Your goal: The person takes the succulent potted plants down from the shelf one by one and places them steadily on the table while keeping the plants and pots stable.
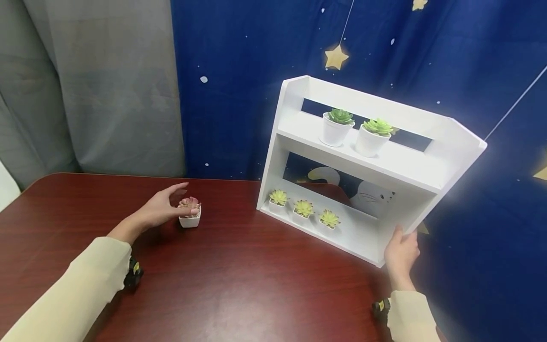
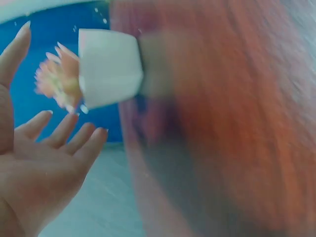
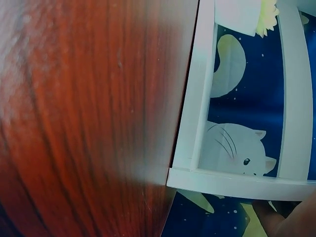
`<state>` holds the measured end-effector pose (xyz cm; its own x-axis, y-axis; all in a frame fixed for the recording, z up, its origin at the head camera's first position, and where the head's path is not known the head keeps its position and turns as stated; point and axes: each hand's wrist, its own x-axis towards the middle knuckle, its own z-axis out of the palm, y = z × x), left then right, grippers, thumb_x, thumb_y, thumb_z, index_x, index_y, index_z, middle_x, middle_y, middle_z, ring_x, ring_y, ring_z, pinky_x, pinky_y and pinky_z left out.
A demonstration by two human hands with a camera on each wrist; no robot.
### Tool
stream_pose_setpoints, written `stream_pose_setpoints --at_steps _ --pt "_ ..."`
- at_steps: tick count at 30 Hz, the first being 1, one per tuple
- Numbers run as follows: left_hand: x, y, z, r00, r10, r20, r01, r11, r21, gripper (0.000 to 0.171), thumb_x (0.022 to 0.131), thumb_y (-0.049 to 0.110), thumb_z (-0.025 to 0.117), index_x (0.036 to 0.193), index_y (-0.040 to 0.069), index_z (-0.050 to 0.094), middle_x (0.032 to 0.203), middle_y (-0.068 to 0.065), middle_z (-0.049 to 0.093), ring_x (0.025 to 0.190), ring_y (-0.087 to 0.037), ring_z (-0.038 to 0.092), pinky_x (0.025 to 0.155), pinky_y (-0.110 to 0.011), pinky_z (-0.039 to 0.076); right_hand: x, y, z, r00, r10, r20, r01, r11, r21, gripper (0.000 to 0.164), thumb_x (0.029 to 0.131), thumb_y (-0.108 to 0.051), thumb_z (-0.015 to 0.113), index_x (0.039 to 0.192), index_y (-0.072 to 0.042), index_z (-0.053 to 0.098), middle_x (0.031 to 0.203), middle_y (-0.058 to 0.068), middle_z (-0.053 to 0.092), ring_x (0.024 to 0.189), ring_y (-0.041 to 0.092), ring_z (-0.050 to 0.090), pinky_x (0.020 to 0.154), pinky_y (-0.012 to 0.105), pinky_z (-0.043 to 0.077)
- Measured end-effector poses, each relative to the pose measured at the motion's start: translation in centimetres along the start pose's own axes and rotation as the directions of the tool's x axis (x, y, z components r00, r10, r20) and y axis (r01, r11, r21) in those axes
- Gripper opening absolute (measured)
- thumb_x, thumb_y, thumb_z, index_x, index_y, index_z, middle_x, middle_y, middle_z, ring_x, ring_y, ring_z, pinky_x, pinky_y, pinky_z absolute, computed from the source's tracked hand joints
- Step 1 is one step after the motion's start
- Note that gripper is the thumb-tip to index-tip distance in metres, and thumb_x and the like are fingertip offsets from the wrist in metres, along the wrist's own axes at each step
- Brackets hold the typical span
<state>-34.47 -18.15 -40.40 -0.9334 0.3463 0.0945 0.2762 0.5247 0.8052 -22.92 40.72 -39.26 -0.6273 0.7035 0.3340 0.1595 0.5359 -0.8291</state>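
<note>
A small pink succulent in a white square pot stands on the table at the left. Around its far side and front reaches my left hand, thumb and fingers spread apart. In the left wrist view the fingers are extended, with a gap between them and the pot. A white two-tier shelf stands at an angle on the right. My right hand grips the lower front edge of its right side panel. The right wrist view shows only part of that hand beyond the panel.
Two larger potted green succulents sit on the shelf's upper tier. Three small yellow-green ones line the lower tier's front. The brown table ends at a blue starry curtain, with a grey cloth to the left.
</note>
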Motion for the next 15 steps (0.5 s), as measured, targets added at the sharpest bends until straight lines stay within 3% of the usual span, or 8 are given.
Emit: stream_pose_setpoints --at_steps 5,10,15 --pt "0.1 2.7 0.9 0.993 0.019 -0.119 -0.018 1.000 0.017 0.086 0.090 0.044 0.075 0.154 0.003 0.035 0.158 -0.023 0.042 0.144 -0.043 0.043 0.113 -0.059 0.041 -0.1 0.0 -0.1 1.000 0.005 -0.006 -0.005 1.000 0.003 0.056 0.107 -0.039 0.033 0.146 0.000 0.042 0.133 0.036 0.056 0.125 0.054 0.052 0.106 0.066 0.042" --pt "-0.3 5.9 1.9 0.967 0.020 -0.254 0.001 0.996 0.084 0.071 0.094 0.046 0.069 0.148 0.006 0.046 0.151 -0.019 0.051 0.138 -0.040 0.050 0.109 -0.058 0.044 -0.1 -0.2 -0.1 1.000 0.007 0.002 -0.007 1.000 0.006 0.056 0.107 -0.039 0.032 0.146 0.001 0.041 0.132 0.036 0.056 0.124 0.053 0.052 0.106 0.065 0.041" --pt "-0.5 9.2 2.7 0.957 0.055 -0.286 -0.031 0.996 0.088 0.056 0.098 0.035 0.065 0.145 0.007 0.051 0.150 -0.021 0.051 0.133 -0.042 0.054 0.109 -0.057 0.045 -0.1 -0.2 0.0 1.000 0.000 -0.006 0.000 1.000 0.003 0.056 0.108 -0.039 0.033 0.146 0.001 0.042 0.132 0.036 0.056 0.125 0.053 0.052 0.107 0.065 0.041"
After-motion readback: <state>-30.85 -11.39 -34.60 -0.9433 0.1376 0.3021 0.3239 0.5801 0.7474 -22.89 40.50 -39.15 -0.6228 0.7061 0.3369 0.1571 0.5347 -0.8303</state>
